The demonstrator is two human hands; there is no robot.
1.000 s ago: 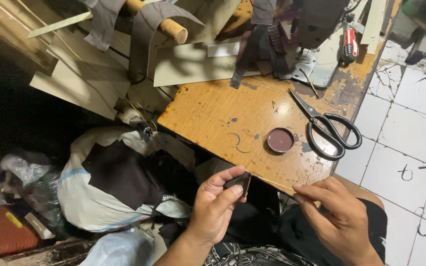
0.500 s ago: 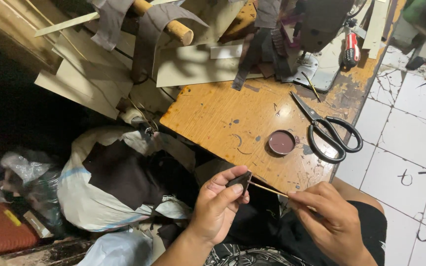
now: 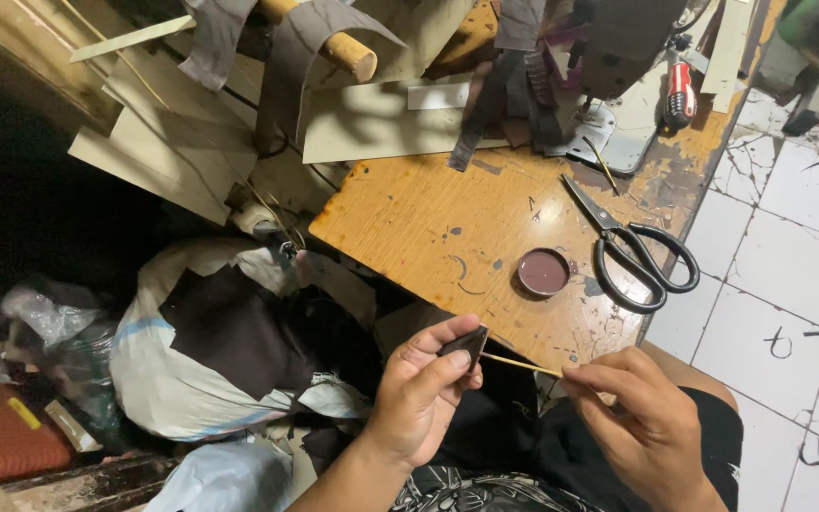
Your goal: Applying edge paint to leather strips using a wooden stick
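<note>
Head: fingers (image 3: 447, 365) apparently pinching dark piece (image 3: 464, 342).

left hand (image 3: 424, 393) pinching, right hand (image 3: 642, 427) seemingly pinching

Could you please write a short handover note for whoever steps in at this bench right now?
Left hand pinches a small dark piece between thumb and fingers. Right hand holds a thin stick whose tip touches that piece. On the wooden table: round tin of dark paste, open, and black scissors, untouched. How far the piece is coated cannot be seen.
</note>
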